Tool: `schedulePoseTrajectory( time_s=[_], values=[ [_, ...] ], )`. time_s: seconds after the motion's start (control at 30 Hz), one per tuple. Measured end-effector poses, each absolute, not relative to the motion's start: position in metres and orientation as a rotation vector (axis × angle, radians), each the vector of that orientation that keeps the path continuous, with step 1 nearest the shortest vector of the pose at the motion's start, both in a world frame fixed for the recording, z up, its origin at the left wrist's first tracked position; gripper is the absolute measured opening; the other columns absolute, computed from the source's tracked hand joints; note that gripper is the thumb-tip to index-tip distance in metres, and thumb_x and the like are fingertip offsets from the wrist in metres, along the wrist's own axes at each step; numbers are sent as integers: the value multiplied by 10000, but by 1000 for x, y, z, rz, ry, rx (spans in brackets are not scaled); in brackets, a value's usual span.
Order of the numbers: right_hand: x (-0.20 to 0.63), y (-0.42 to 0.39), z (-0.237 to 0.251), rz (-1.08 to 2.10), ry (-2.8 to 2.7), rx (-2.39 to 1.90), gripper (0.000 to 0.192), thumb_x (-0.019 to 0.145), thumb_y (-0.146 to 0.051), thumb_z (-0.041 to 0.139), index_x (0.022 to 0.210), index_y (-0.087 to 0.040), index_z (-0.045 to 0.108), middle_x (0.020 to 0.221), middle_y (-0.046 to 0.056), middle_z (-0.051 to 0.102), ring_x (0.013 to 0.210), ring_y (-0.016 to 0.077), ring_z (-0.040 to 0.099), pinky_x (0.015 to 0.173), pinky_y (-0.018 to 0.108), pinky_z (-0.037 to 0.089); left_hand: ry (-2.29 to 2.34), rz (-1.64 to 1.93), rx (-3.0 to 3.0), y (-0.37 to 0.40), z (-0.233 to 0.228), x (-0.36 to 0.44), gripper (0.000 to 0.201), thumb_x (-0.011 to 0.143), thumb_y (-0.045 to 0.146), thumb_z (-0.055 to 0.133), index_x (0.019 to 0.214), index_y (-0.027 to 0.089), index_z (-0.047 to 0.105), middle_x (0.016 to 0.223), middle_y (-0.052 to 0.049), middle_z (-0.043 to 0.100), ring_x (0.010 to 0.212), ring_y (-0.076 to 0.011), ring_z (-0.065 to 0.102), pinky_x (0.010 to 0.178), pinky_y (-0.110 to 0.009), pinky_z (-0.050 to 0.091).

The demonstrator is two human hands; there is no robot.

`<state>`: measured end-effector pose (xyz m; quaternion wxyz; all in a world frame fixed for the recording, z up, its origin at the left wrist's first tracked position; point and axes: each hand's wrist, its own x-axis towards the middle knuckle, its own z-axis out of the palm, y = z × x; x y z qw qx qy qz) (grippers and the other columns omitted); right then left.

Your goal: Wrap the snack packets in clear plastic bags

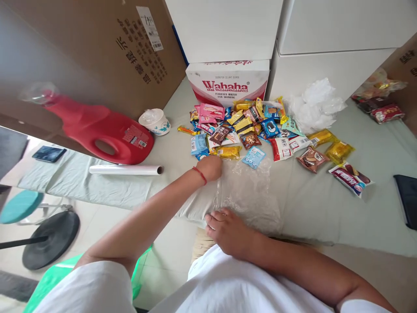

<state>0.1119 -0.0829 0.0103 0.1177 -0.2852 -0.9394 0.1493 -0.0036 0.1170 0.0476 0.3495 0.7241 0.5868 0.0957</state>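
White shirt [228,282], cloth-covered table [325,208], cardboard boxes [97,52] behind

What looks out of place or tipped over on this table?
The red jug lies on its side at the table's left end, beside the roll of film; a jug normally stands upright. No spill shows. The snack packets lie in a loose heap, which seems ordinary.

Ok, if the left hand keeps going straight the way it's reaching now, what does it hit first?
Most likely the yellow snack packet at the near edge of the snack pile; the left hand already looks close to it, though depth is unclear.
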Motion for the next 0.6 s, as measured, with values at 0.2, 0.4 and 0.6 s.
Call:
schedulePoseTrajectory(
  time_s=[0.2,0.4,0.6],
  values=[
    [115,-83,16,617,-2674,-900,341,976,-339,626,1235,-131,703,1495,185,553,1446,327,413,1218,556,308,1515,-127,2113,86,50,2,296,649,131,756,944,156,763,1186,-222,713,1233,-438,583,1029,-524,466],
    [183,-72,27,1077,-2191,-995,574,1037,-472,526,1538,-200,460,1667,155,336,1531,237,345,1194,431,414,1269,16,2082,81,46,-41,573,812,289,702,1380,253,633,1599,-131,463,1169,-287,662,1039,-397,518],
    [234,-94,6,1162,-1711,-1247,486,1065,-363,477,1547,-307,448,1622,134,425,1353,239,591,960,379,618,1517,216,2028,50,35,-48,469,935,291,548,1392,224,627,1587,-120,487,1266,-292,643,1119,-416,478]
  ],
)
